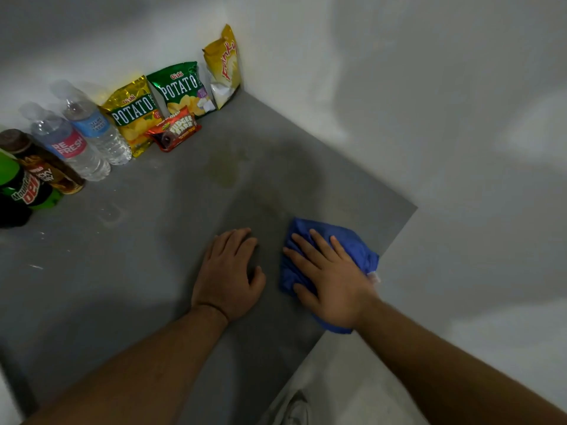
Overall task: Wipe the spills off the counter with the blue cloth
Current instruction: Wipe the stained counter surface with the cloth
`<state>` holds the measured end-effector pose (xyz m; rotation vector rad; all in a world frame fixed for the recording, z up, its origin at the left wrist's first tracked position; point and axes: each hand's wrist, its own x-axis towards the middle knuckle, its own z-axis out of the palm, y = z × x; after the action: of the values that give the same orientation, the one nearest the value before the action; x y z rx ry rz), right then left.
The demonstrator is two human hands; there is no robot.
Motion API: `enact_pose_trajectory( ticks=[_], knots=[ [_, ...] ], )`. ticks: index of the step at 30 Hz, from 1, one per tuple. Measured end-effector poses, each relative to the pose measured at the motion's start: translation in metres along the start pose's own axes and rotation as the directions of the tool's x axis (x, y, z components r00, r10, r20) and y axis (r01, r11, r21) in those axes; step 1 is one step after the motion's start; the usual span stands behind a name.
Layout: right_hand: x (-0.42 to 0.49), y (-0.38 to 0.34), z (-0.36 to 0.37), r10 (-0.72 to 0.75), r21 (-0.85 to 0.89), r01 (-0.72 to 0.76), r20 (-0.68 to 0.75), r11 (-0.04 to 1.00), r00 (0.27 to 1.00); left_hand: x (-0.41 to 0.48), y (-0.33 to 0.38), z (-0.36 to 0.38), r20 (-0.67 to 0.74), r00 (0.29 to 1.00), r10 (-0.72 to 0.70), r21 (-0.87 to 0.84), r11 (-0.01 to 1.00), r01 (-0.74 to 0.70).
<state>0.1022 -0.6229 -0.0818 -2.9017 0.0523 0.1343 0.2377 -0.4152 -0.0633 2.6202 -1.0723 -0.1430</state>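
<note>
A person's right hand (329, 282) lies flat on the blue cloth (352, 243), fingers (306, 245) spread and pressing it against the grey worktop (122, 271) near the edge at about four o'clock. The left hand (228, 277) rests palm-down on the bare surface just beside the cloth, fingers loosely together, holding nothing. A faint yellowish spill (224, 170) marks the worktop toward twelve o'clock, well apart from the cloth. Snack bags (171, 96) and drink bottles (76, 139) line the white wall (429, 87) from ten to twelve o'clock.
</note>
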Motion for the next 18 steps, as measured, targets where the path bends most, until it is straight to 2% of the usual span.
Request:
enact_pose_trajectory(
  ticks=[2, 4, 7, 10, 12, 14, 16, 18],
  knots=[
    [-0.01, 0.027, -0.006, -0.129, -0.027, 0.131, 0.054, 0.991, 0.99, -0.001, 0.0, 0.0, -0.002, 1.0, -0.005, -0.007, 1.0, 0.005],
    [-0.007, 0.049, -0.016, -0.104, -0.071, 0.111, 0.093, 0.991, 0.99, -0.001, 0.0, 0.0, -0.008, 1.0, 0.001, -0.012, 1.0, -0.001],
    [0.017, 0.047, -0.023, 0.101, -0.076, -0.097, 0.049, 0.992, 0.994, 0.0, -0.001, 0.001, -0.006, 1.0, 0.005, -0.006, 1.0, -0.005],
    [0.043, 0.014, -0.015, 0.349, -0.031, -0.35, -0.03, 0.936, 0.937, 0.0, -0.002, 0.003, -0.012, 1.0, 0.005, -0.003, 1.0, -0.005],
    [0.048, -0.009, -0.007, 0.426, 0.012, -0.427, -0.058, 0.904, 0.903, -0.001, -0.002, 0.004, -0.02, 1.0, 0.004, 0.002, 1.0, -0.004],
    [0.036, -0.018, 0.0, 0.357, 0.009, -0.357, -0.056, 0.934, 0.932, -0.001, -0.002, 0.004, -0.028, 1.0, 0.008, 0.003, 1.0, -0.008],
    [0.015, -0.01, 0.001, 0.18, -0.017, -0.18, -0.007, 0.983, 0.984, -0.001, -0.004, 0.003, -0.039, 0.999, 0.009, -0.003, 1.0, -0.009],
    [-0.002, 0.014, -0.005, 0.031, -0.037, -0.029, 0.063, 0.999, 0.998, -0.002, -0.008, 0.001, -0.045, 0.999, 0.011, 0.003, 1.0, -0.011]
  ],
)
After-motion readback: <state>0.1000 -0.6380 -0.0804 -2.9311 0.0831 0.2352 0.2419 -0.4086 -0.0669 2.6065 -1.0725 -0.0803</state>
